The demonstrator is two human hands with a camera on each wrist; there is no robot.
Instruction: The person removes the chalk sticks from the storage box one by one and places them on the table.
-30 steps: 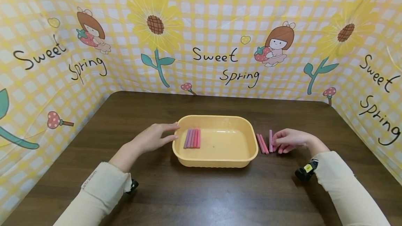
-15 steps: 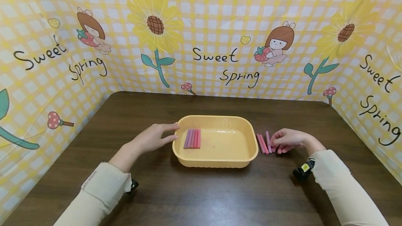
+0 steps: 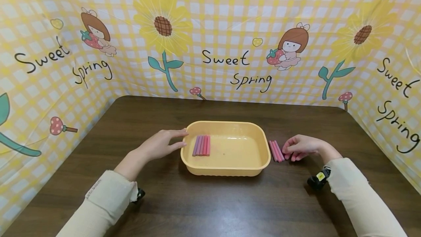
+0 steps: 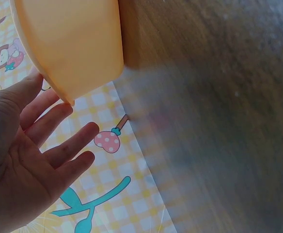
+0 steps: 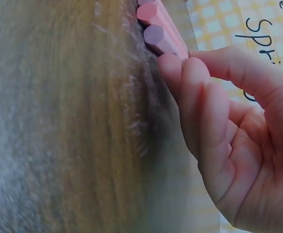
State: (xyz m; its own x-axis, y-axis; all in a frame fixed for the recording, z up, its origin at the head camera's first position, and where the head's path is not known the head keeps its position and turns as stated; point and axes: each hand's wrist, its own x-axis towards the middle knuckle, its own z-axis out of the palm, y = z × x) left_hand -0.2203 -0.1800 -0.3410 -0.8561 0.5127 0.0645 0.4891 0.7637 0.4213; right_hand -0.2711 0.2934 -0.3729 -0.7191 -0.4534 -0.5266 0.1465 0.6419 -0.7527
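A yellow plastic basin [image 3: 227, 171] stands mid-table, with several purple-to-red chalk sticks [image 3: 201, 145] side by side on its floor at the left. My left hand [image 3: 161, 143] touches the basin's left rim, its fingers extended; in the left wrist view that hand [image 4: 39, 155] meets the rim corner with its thumb and nearest fingers. Right of the basin, pink chalk sticks [image 3: 275, 151] lie on the table. A purple chalk stick [image 5: 157, 40] lies against them, and the bent fingertips of my right hand [image 3: 302, 147] hold its side. The fingers hide part of that stick.
The dark wooden table [image 3: 210, 204] has a yellow checked cloth [image 3: 223, 28] with printed flowers rising behind it and on both sides. Pale chalk marks [image 5: 134, 97] show on the wood in the right wrist view. Black wrist cameras [image 3: 318, 179] sit below both sleeves.
My right hand has moved slightly left, bringing the purple chalk stick from a small gap right up against the pink ones. My left hand and the basin have stayed put.
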